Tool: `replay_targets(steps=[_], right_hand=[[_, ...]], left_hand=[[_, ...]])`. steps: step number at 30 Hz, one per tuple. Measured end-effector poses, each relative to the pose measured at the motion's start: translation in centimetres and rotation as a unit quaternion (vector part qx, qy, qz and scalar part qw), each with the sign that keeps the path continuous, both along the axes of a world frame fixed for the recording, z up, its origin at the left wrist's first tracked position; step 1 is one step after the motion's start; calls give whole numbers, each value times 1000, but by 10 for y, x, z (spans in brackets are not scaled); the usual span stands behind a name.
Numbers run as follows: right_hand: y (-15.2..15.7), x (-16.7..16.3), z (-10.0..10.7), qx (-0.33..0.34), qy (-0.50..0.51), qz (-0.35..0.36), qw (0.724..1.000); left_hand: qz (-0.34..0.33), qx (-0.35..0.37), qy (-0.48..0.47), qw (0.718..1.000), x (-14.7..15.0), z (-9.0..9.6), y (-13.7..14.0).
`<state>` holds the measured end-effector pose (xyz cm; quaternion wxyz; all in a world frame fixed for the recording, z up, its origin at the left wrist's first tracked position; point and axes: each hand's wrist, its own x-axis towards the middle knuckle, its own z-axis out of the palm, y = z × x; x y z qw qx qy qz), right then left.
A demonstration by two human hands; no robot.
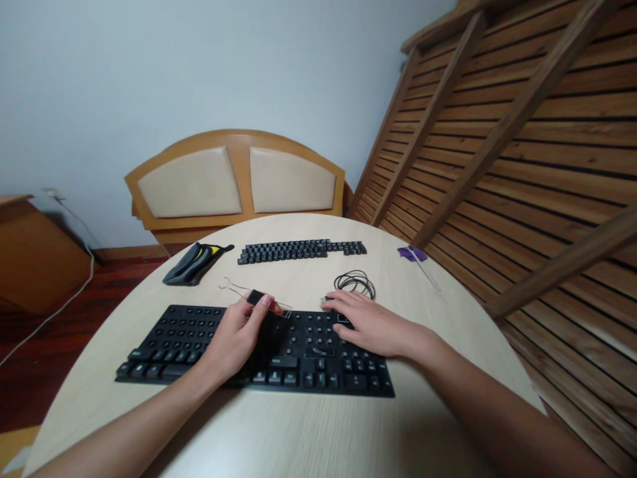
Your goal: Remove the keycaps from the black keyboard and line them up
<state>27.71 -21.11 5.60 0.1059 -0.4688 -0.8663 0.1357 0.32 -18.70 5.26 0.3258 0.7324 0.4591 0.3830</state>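
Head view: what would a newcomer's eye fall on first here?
The large black, partly stripped keyboard lies across the near part of the pale round table. Above it, the left hand holds a black-handled wire tool. Beyond, what look like loose keycaps sit in rows.

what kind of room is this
Likely a bedroom: what looks like a padded headboard stands by the wall, and a slatted wooden frame like a bed base rises beside the round table.

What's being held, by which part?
Left hand: a thin wire tool with a black rectangular grip, held by that grip, wire ends sticking out both sides. Right hand: no held thing visible; it lies over the black rectangular keyboard.
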Motion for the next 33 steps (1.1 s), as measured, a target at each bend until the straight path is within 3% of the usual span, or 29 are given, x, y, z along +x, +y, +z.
replay_targets(steps=[7,13,18,25,29,33], right_hand=[[10,70,-1,-57,-24,-44,997],[27,115,-20,-48,-21,-106,993],[36,132,-31,0,-2,-126,992],[39,128,-32,39,8,-132,990],[36,101,-23,102,31,-114,988],[27,64,-14,92,20,-72,993]], left_hand=[[20,-4,32,999,-5,0,8],[41,-9,46,998,-8,0,16],[30,-29,55,998,-9,0,20],[10,3,58,998,-19,-2,29],[11,18,57,998,-27,3,36],[9,44,88,995,-36,7,44]])
